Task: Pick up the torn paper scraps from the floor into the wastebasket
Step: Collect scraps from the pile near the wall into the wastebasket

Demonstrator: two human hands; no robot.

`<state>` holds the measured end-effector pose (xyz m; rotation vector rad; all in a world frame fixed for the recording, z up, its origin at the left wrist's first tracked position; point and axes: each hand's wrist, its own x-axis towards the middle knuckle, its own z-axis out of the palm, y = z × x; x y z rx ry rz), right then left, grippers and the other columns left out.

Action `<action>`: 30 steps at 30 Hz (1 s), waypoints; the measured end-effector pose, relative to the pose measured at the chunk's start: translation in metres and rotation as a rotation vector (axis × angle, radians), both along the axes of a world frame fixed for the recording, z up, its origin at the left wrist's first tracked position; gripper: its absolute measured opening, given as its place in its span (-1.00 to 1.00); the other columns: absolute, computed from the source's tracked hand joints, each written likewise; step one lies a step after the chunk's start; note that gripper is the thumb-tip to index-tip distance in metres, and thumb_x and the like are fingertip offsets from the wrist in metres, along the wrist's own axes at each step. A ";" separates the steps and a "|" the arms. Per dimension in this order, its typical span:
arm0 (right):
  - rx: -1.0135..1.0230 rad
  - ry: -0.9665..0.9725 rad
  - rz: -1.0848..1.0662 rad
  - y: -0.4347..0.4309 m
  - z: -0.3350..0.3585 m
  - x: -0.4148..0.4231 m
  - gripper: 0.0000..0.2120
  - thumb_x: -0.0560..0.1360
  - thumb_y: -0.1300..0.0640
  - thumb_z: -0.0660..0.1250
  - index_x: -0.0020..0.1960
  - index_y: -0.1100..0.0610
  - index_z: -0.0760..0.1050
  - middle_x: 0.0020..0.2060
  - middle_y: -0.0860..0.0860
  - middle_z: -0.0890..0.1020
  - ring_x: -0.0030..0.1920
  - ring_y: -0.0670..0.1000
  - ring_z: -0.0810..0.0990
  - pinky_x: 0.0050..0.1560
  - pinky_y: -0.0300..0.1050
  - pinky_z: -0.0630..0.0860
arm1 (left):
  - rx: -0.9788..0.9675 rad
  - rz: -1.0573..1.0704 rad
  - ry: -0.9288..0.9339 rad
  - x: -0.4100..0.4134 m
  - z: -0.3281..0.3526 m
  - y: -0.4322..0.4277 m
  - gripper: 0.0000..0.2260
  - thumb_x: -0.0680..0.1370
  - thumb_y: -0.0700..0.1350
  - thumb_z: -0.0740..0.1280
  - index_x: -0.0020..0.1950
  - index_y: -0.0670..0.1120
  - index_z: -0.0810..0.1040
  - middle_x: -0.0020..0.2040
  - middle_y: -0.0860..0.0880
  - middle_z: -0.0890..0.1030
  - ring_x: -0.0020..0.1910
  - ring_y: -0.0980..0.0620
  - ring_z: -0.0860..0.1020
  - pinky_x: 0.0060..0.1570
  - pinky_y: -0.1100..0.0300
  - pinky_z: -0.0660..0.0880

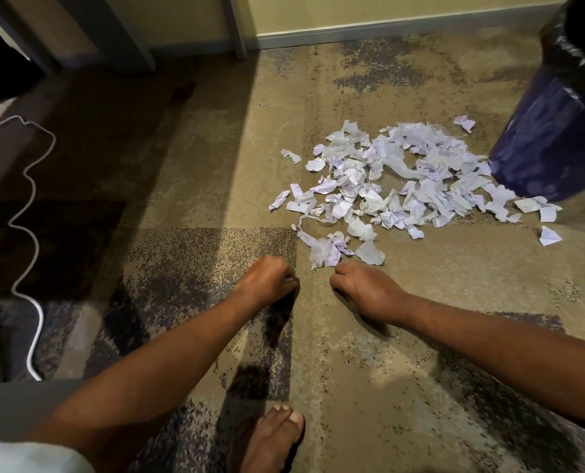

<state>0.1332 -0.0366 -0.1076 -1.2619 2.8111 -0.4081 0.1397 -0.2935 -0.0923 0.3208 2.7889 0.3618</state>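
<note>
Torn white paper scraps (400, 179) lie heaped beside the dark blue wastebasket (550, 131). Left hand (267, 279) pinches one small scrap. Whether the curled right hand (362, 288) grips anything is unclear.

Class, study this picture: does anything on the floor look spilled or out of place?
Yes. Torn paper scraps lie strewn over the carpet beside the wastebasket, not inside it. A white cable also snakes loosely at left.

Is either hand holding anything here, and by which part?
The left hand curls round a small paper scrap, of which only a white edge shows. The right hand is curled beside the scrap pile; whether it grips any cannot be told.
</note>
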 end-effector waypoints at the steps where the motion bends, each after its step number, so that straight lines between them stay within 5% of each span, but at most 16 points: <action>1: 0.006 0.002 -0.001 0.000 0.001 0.000 -0.85 0.62 0.19 0.27 -0.04 0.12 0.60 -0.22 0.01 0.51 -0.22 0.01 0.46 -0.38 -0.09 0.44 | 0.007 0.008 -0.008 -0.001 0.000 0.000 -0.88 0.59 -0.08 0.49 0.09 -0.08 0.71 -0.02 0.01 0.70 -0.15 0.12 0.63 -0.12 0.31 0.58; 11: 0.068 -0.056 -0.012 0.003 0.004 -0.001 -0.88 0.63 0.18 0.32 -0.04 0.10 0.62 -0.22 -0.02 0.53 -0.22 -0.02 0.51 -0.36 -0.13 0.48 | 0.225 0.283 -0.111 -0.002 0.003 -0.002 -0.96 0.57 -0.17 0.50 -0.07 -0.04 0.73 -0.21 0.06 0.70 -0.30 0.17 0.65 -0.38 0.41 0.47; 14: 0.071 -0.171 -0.058 0.003 0.011 -0.003 -0.90 0.56 0.23 0.39 -0.10 0.08 0.63 -0.18 -0.04 0.58 -0.17 -0.02 0.55 -0.32 -0.18 0.42 | 0.371 0.450 -0.236 -0.005 0.007 -0.002 -0.98 0.57 -0.19 0.51 -0.05 -0.13 0.72 -0.17 -0.05 0.73 -0.21 0.07 0.74 -0.16 0.16 0.71; 16: 0.024 -0.430 -0.181 0.001 0.021 -0.008 -0.88 0.52 0.30 0.42 -0.07 0.11 0.67 -0.13 -0.04 0.66 -0.13 -0.04 0.63 -0.19 -0.17 0.56 | 0.489 0.552 -0.313 -0.007 0.011 0.002 -0.93 0.54 -0.21 0.54 -0.03 -0.19 0.72 -0.13 -0.12 0.75 -0.15 -0.02 0.76 -0.06 0.05 0.73; 20: -0.209 -0.943 -0.441 0.011 0.054 -0.030 -0.89 0.53 0.37 0.49 0.03 0.24 0.69 -0.10 0.12 0.77 -0.13 0.03 0.78 -0.08 -0.07 0.74 | 0.702 0.575 -0.365 -0.018 0.023 0.027 -0.84 0.53 -0.14 0.57 -0.02 -0.24 0.73 -0.16 -0.15 0.77 -0.19 -0.04 0.74 -0.02 0.03 0.70; 28: -0.914 -1.065 -0.743 0.064 0.158 -0.091 -0.82 0.51 0.38 0.53 0.10 0.34 0.66 -0.04 0.22 0.75 -0.15 0.09 0.76 -0.12 -0.15 0.74 | 1.130 0.599 -0.364 -0.084 0.118 0.130 -0.87 0.59 -0.28 0.48 0.08 -0.33 0.68 -0.15 -0.13 0.73 -0.24 0.05 0.70 -0.22 0.21 0.69; 30: -1.047 -1.039 -0.752 0.082 0.183 -0.102 -0.82 0.52 0.37 0.52 0.11 0.32 0.64 -0.06 0.19 0.76 -0.12 0.09 0.78 -0.06 -0.14 0.74 | 1.270 0.596 -0.364 -0.106 0.143 0.155 -0.87 0.60 -0.30 0.45 0.10 -0.35 0.66 -0.05 -0.19 0.75 -0.12 -0.03 0.75 -0.07 0.18 0.71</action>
